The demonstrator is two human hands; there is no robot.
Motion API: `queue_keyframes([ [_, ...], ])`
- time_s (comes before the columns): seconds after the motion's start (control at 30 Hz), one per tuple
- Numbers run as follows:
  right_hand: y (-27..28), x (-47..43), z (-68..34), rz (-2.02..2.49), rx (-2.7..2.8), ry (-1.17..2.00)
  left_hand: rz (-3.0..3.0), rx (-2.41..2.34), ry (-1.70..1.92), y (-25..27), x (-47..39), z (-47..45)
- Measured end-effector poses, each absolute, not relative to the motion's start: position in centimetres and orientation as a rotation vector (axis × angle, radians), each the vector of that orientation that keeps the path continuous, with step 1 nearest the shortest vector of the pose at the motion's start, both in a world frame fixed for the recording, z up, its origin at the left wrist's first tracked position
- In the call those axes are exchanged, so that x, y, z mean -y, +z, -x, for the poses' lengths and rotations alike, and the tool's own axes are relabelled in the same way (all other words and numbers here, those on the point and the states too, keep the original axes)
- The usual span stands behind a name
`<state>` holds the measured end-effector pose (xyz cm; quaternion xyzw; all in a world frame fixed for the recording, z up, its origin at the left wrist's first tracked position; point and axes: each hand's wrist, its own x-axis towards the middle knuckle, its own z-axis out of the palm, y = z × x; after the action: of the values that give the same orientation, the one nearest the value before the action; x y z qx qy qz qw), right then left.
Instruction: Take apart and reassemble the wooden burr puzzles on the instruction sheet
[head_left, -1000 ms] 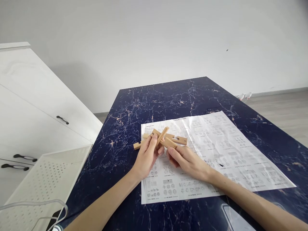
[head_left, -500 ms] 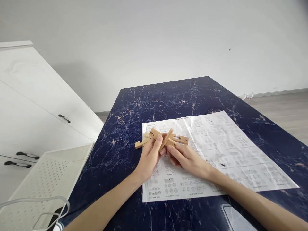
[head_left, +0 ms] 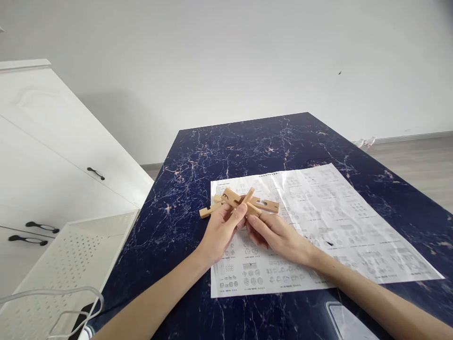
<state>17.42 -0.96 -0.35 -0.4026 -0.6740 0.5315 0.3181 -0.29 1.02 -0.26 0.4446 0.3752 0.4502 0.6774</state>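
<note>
Both hands are closed on wooden puzzle pieces above the printed sheet. A flat notched puzzle piece [head_left: 230,195] with a black mark like a 3 slants between them. Another narrow piece [head_left: 250,193] crosses it, its upper end sticking up. My left hand [head_left: 219,233] presses its thumb against this crossing piece, fingers hidden beneath. My right hand [head_left: 279,233] pinches the lower right end of the marked piece. Behind them lie more pieces: a notched one [head_left: 271,206] at right and a paler one [head_left: 205,213] at left, partly covered.
A creased paper sheet [head_left: 354,236] printed with small diagrams covers part of the dark blue marbled table [head_left: 226,151]. A phone-like object [head_left: 348,321] lies at the near edge. On the left stand a white cabinet [head_left: 71,156] and a perforated white surface [head_left: 67,255] with a cable [head_left: 46,293].
My left thumb has slid right, off the marked piece and onto the crossing piece. More of the marked piece's notch now shows. My right hand has barely moved.
</note>
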Motion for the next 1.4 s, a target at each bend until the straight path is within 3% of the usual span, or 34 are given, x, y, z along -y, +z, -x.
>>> queue_keyframes([
  [0.47, -0.7, 0.7, -17.7, 1.100, 1.699, 1.279, -0.966, -0.692, 1.003, 0.2, -1.3, 0.8],
  [0.67, -1.1, -0.1, -18.7, 1.324, 1.437, 0.908, -1.114, -0.742, 1.029, 0.2, -1.4, 1.0],
  [1.07, -5.1, -1.5, -19.1, 1.502, 1.846, 0.316, -1.315, -0.872, 1.006, 0.6, -0.7, 0.7],
  [1.4, -4.5, -1.5, -19.3, 1.535, 1.872, 0.406, -1.416, -0.870, 0.929, 0.5, -0.5, 0.9],
])
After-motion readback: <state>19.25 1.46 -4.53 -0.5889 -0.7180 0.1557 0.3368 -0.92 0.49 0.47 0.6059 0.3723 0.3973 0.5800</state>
